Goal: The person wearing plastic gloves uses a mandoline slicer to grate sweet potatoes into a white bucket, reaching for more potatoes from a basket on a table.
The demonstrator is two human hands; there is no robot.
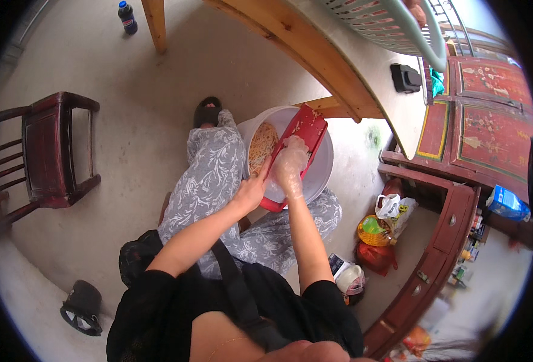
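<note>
A red grater (313, 123) lies tilted across a large white bucket (325, 166) between my knees. Pale shreds cling to the grater's upper end, and a heap of orange and pale shreds (263, 146) fills the bucket's left side. My left hand (252, 189) is closed on the grater's left edge, near its lower end. Over the middle of the grater's face, my right hand (290, 164) wears a clear plastic glove and presses down with bent fingers. Whatever lies under that palm is hidden.
Ahead stands a wooden table (314, 51) bearing a green plastic basket (393, 27) and a black case (405, 78). A dark red chair (52, 154) is at left, a dark bottle (128, 21) beyond. An oil jug (375, 231) and bags sit by the red drawer unit (450, 220).
</note>
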